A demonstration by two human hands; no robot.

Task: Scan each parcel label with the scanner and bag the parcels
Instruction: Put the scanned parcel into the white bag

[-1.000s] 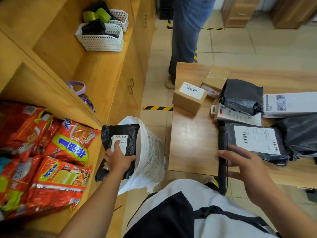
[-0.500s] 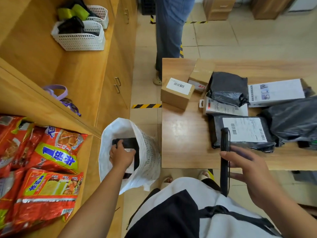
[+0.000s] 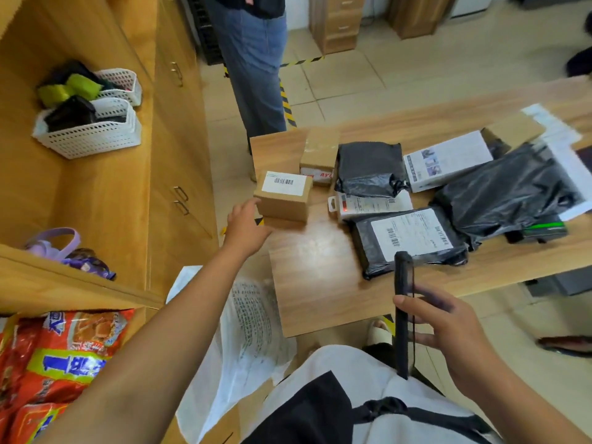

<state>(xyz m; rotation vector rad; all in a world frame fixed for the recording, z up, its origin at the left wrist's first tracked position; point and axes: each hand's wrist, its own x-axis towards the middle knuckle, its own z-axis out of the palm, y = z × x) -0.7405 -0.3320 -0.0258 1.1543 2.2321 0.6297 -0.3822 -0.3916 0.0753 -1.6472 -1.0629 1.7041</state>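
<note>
fingers [image 3: 249,207] of left hand [image 3: 245,227] loose at cardboard box [image 3: 283,200] | right hand [image 3: 455,334] clasps scanner [image 3: 402,283] | many parcels [image 3: 410,235] on table [image 3: 314,283] unbagged

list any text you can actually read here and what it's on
"AY" in red, cut off: taped cardboard box
"1" in blue, rest blurred: red snack bag
Too small or blurred: labels on the small box, the black mailer and the carded pack; print on the white bag and the white box
</note>
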